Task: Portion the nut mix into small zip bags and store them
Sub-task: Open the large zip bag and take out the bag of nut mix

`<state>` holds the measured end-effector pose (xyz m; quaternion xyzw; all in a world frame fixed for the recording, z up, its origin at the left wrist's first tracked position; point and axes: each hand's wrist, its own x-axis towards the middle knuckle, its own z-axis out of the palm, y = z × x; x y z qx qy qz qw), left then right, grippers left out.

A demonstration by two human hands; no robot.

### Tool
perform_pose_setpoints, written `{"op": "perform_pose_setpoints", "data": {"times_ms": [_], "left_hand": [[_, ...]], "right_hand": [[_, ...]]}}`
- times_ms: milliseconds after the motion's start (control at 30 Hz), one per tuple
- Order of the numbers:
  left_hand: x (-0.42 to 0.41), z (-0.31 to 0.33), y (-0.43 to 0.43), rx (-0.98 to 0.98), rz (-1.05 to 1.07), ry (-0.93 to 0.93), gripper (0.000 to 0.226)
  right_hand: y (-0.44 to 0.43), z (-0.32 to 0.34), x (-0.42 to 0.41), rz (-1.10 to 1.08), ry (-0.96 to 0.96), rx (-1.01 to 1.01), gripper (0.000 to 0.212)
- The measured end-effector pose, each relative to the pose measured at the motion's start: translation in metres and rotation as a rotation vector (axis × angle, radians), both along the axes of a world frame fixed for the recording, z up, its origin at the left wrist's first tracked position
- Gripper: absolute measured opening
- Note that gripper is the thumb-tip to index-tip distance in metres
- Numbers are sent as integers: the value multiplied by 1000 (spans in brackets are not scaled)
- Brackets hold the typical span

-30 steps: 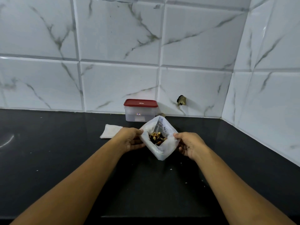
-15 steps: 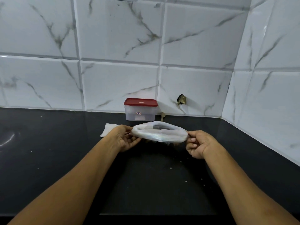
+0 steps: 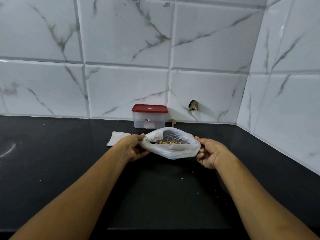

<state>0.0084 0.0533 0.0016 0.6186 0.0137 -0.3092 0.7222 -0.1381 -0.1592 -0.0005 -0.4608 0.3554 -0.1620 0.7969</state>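
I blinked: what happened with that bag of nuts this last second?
The bag was pulled flat sideways, then eased partly open again, showing the nuts. Left hand and right hand kept gripping its ends; the red-lidded container and white packet stayed put.

A black stone countertop runs to the tiled wall. At its far edge stands a clear plastic container with a red lid. A flat white packet lies near-left of it, and a small wooden piece just right. Pale crumbs dot the near right.
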Motion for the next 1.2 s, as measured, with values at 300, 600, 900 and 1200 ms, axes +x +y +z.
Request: {"op": "perform_pose_setpoints", "data": {"times_ms": [300, 600, 900, 1200], "left_hand": [[2, 2, 1, 3, -23, 25, 16], [12, 2, 4, 90, -92, 4, 18], [10, 2, 10, 84, -118, -46, 18], [-1, 3, 6, 132, -126, -178, 33]], "right_hand": [[-2, 3, -4, -36, 6, 69, 25], [-7, 3, -4, 23, 49, 41, 29], [-10, -1, -5, 1, 31, -93, 25], [-12, -1, -13, 116, -3, -88, 15]]}}
